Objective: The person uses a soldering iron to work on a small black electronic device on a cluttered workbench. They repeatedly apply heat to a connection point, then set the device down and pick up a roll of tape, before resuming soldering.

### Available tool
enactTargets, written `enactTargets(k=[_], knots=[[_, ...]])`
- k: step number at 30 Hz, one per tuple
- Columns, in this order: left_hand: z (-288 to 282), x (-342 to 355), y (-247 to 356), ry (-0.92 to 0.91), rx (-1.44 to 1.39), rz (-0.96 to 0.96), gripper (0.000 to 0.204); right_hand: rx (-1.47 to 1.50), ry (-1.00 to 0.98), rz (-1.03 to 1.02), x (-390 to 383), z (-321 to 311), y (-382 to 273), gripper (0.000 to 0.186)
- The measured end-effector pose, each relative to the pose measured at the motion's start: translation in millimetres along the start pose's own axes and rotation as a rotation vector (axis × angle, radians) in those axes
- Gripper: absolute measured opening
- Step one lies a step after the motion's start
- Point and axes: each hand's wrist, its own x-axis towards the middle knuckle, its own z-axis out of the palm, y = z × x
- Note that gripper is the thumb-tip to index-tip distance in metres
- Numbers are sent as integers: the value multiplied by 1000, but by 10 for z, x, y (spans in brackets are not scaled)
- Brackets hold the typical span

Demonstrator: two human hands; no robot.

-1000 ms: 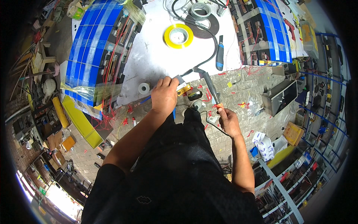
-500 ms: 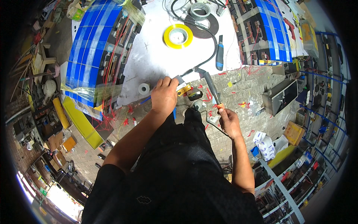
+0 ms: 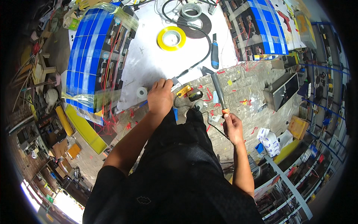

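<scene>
My left hand [image 3: 161,98] is closed at the table's front edge, its fingers round a small grey connector [image 3: 175,81]. A black cable [image 3: 207,50] runs from the connector up across the white table top. My right hand [image 3: 233,128] grips the orange handle of a soldering iron [image 3: 217,86], which has a long grey shaft and a hammer-shaped head. That head points away from me, just right of the cable and apart from it. A black cord [image 3: 217,126] leads from near my right hand toward the left. My left fingers partly hide the connector.
Blue battery packs [image 3: 84,56] with red wires stand at left, and more blue packs [image 3: 266,28] at right. On the table lie yellow tape [image 3: 162,38], grey tape [image 3: 191,18] and a blue-black knife [image 3: 214,56]. A yellow tool [image 3: 183,91] lies near the front edge. Red scraps litter the floor.
The soldering iron's head has moved right, off the cable it was at, and my right hand has shifted slightly right and down. My left hand stays on the connector; the whole view has shifted a little.
</scene>
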Motion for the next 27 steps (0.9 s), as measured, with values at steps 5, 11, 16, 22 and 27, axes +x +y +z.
enactTargets(k=[5, 11, 16, 22, 27], knots=[[-38, 52, -34, -13, 3, -15, 29, 40, 23, 6, -70, -71, 112, 30], [-99, 252, -120, -85, 71, -91, 30, 73, 31, 20, -156, -163, 233, 29], [-189, 527, -493, -359, -354, -274, 34, 101, 64, 9, -246, -257, 339, 30], [-275, 682, -475, -680, -826, -725, 38, 156, 103, -11, -367, -372, 429, 29], [-140, 584, -598, -714, -1025, -864, 46, 179, 136, -36, -410, -424, 489, 29]])
